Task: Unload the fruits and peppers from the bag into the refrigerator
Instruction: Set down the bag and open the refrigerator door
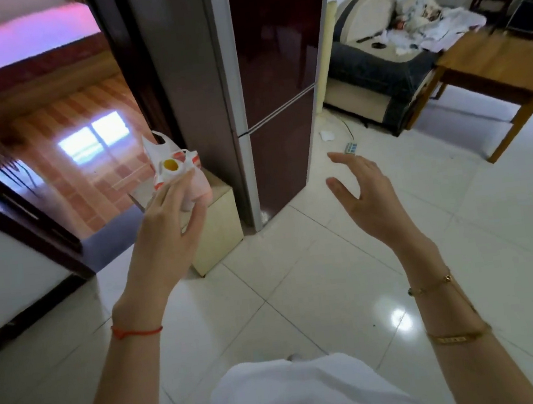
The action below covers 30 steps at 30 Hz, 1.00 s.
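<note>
Task progress: judged at the outset. Both refrigerator (277, 77) doors appear closed, and no fruit or pepper is seen outside the bag (177, 172).
Remaining work: judged to be all of it, namely opening a door, emptying the bag and placing the contents inside.
Bag location: a white plastic bag with red-orange print stands on a low cream cabinet (217, 220), just beside the refrigerator's left side panel.
Bag contents: one round yellow item (170, 165) shows at the mouth; whether it is a fruit or a pepper cannot be told. The rest of the contents are hidden by the plastic.
Bag handles: one loop stands upright at the back; the mouth is partly gathered.
Refrigerator: tall, dark maroon and glossy, with an upper and a lower door separated by a seam. The interior is not visible.
Left hand (167, 219): raised in front of the bag, fingers straight and spread, holding nothing. Contact with the plastic cannot be confirmed.
Right hand (363, 190): raised in front of the lower refrigerator door, fingers apart and loosely bent, holding nothing and clear of the door.
Surroundings: glossy white tiled floor (335, 293); wooden desk (495, 66) at right; a sofa (376, 69) with scattered cloth behind it; a doorway to a second room at left.
</note>
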{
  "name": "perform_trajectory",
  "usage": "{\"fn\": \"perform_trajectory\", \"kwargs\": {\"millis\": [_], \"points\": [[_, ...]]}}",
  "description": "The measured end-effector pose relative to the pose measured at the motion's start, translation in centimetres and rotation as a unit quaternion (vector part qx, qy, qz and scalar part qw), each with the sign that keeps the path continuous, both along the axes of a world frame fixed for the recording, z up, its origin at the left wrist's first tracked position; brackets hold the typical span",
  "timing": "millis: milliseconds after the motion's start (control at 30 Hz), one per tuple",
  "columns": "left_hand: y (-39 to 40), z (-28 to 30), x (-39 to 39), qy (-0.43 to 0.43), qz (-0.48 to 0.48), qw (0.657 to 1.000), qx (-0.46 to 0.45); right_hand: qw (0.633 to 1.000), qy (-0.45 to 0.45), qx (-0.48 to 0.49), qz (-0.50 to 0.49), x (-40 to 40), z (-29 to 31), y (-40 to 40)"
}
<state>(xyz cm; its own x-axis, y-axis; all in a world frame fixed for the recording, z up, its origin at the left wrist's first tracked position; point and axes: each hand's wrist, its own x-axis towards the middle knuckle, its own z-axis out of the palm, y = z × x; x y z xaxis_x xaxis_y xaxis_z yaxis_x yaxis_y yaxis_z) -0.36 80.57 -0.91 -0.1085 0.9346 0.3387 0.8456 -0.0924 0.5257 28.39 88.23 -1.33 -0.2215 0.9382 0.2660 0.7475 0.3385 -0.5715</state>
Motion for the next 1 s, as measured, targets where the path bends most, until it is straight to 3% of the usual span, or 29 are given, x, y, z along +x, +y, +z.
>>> {"fn": "perform_trajectory", "kwargs": {"millis": [633,1000], "points": [[27.5,-1.3,-3.6,-0.042,0.067,0.996,-0.048,0.998,0.022,-0.035,0.046,-6.8,-1.6,29.5],[37.4,-1.3,-5.5,-0.064,0.065,0.992,-0.087,0.997,0.032,-0.049,0.049,-9.9,-1.7,38.3]]}}
